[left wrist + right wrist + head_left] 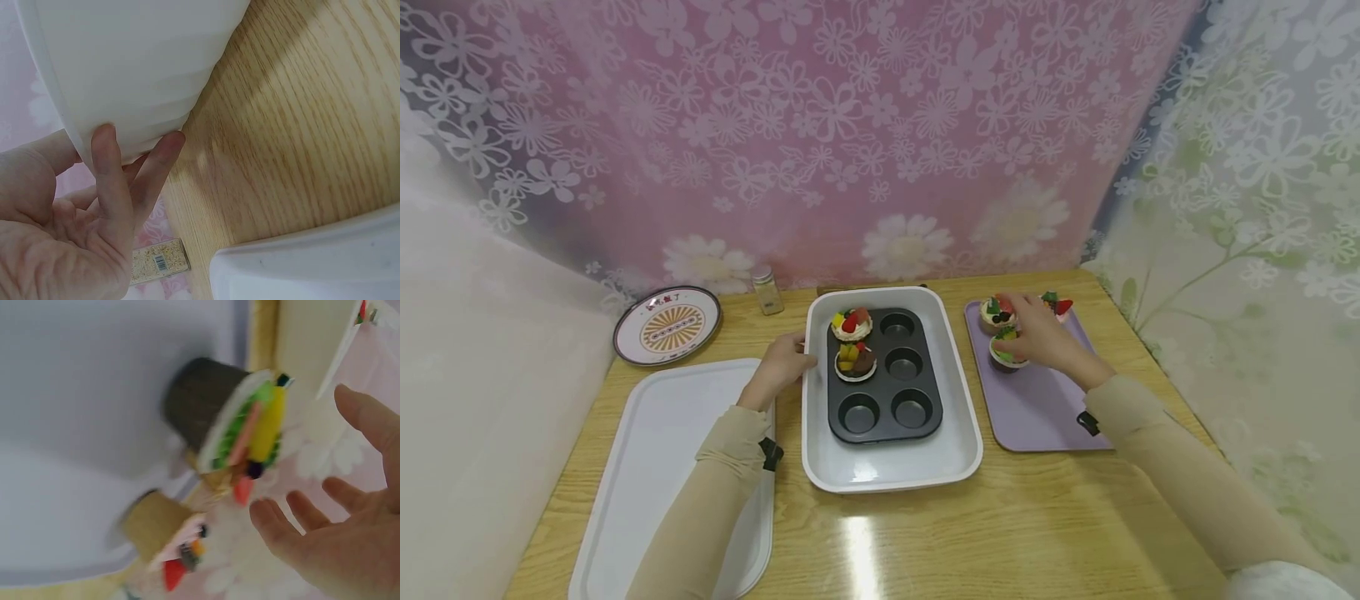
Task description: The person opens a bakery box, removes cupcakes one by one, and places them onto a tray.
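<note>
My left hand (782, 367) grips the left wall of a deep white tray (891, 475), fingers on its outer side and the thumb over the rim. In the tray lies a dark muffin pan (880, 392). Two cupcakes fill its upper left cups: one with white cream (852, 327), one with yellow fruit and chocolate (855, 363). Over the purple tray (1037, 417), my right hand (1043, 333) is spread above a dark-cased cupcake (206, 403) with green and yellow topping, not touching it in the right wrist view. Nearby stand a berry cupcake (996, 317) and a tan-cased one (159, 525).
A flat white tray (662, 450) lies under my left forearm. Behind it, at the back left, are an oval patterned plate (632, 333) and a small seasoning jar (767, 292). Wooden tabletop (925, 542) shows along the front; floral curtains (880, 150) hang close behind.
</note>
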Demonstrator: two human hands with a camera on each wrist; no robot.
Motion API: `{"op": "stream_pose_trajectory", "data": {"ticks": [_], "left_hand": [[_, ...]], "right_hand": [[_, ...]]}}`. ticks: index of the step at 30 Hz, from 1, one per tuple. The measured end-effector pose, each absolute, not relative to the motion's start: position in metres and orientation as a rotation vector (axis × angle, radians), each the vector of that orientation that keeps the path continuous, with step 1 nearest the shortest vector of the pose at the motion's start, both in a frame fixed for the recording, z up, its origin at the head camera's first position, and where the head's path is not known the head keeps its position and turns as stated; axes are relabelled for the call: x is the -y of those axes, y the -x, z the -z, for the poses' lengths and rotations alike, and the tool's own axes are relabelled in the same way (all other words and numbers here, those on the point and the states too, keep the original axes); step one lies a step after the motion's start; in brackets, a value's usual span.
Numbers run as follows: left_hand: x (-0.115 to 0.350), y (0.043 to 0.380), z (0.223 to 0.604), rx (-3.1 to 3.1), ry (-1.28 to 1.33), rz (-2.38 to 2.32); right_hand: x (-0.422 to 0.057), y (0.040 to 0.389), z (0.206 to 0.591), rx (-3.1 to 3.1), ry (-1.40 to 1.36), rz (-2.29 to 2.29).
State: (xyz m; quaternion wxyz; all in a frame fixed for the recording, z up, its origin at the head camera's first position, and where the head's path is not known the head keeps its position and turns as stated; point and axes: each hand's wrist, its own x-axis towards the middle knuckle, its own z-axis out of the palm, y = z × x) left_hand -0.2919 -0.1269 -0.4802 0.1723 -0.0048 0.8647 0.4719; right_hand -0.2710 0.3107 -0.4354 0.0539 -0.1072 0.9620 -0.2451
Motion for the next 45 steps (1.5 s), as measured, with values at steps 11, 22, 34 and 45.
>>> {"op": "stream_pose_trajectory", "data": {"ticks": [11, 22, 34, 45], "left_hand": [[0.128, 0.290, 0.480, -2.451, -0.002, -1.341], [0.119, 0.290, 0.478, -2.469, -0.042, -1.363], [0.124, 0.291, 0.478, -2.489, -0.032, -1.342], [0.128, 0.291, 0.480, -2.516, -0.022, -1.319]], "right_hand": [[-0.238, 0.292, 0.416, -2.878, 0.598, 0.877], [-0.175, 0.292, 0.403, -2.770, 0.719, 0.812], [-0.124, 0.285, 0.411, -2.656, 0.757, 0.672], [-0.098, 0.283, 0.428, -2.619, 0.826, 0.567]]}}
